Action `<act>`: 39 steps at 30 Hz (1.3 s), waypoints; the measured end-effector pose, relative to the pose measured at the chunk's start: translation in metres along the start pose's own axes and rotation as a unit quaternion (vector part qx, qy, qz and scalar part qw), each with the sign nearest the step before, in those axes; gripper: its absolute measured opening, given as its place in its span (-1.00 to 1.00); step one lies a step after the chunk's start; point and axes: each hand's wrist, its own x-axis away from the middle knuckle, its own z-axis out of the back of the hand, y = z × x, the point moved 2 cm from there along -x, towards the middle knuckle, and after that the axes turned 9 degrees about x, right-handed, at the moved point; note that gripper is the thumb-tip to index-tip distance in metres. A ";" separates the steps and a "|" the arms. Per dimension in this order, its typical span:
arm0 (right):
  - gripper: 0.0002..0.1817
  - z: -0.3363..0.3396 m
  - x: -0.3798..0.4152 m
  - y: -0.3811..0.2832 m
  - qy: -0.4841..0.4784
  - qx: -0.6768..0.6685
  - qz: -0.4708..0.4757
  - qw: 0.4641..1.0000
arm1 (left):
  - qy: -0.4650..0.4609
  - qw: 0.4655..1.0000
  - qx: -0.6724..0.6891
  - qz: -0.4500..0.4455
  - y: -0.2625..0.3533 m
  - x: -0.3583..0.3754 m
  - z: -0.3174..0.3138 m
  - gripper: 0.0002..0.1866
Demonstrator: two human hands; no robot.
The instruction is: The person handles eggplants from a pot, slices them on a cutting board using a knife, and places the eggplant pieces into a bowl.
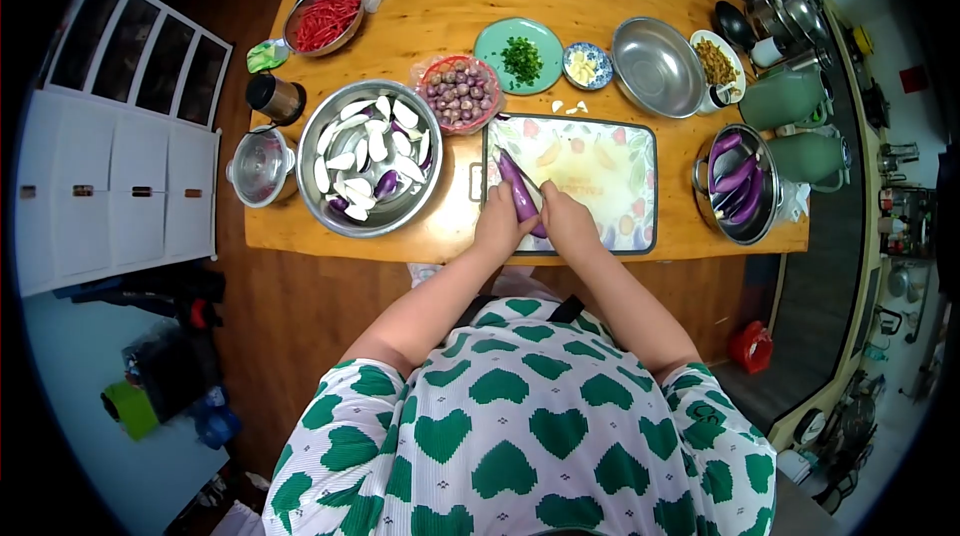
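Note:
On the patterned cutting board [590, 181] lies a long purple eggplant [512, 172]. My left hand [500, 220] is closed around its near part. My right hand [568, 220] is closed on the handle of a knife [528, 177], whose thin blade lies along the eggplant's right side. Left of the board is a large steel bowl [412, 198] with many pale, purple-skinned eggplant pieces [376, 144]. Several whole eggplants [737, 174] sit in a steel pot [700, 176] to the right. The handle is mostly hidden by my fingers.
Behind the board are a red basket of small purple-skinned bulbs [460, 94], a green plate [490, 41] of chopped greens, a small dish [587, 66] of garlic and a steel basin [657, 66]. A bowl of red strips [327, 20] stands far left; two green jugs [785, 99] stand right.

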 end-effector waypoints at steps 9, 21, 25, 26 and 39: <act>-0.84 0.002 0.004 0.000 0.010 0.027 0.021 0.999 | 0.007 0.997 0.036 0.067 -0.006 -0.005 -0.008 0.10; -0.57 0.074 0.022 -0.028 0.145 0.142 0.259 0.944 | -0.061 0.713 0.649 0.257 0.008 0.028 0.068 -0.52; -0.46 0.085 0.009 -0.078 0.170 0.117 0.348 0.914 | -0.021 0.711 0.670 0.212 0.009 0.060 0.136 -0.80; -0.45 0.086 0.007 -0.095 0.156 0.107 0.357 0.915 | 0.022 0.738 0.644 0.201 0.009 0.068 0.151 -0.81; -0.31 0.063 -0.038 -0.238 0.100 0.143 0.452 0.875 | 0.165 0.840 0.512 0.067 -0.051 0.122 0.266 -0.50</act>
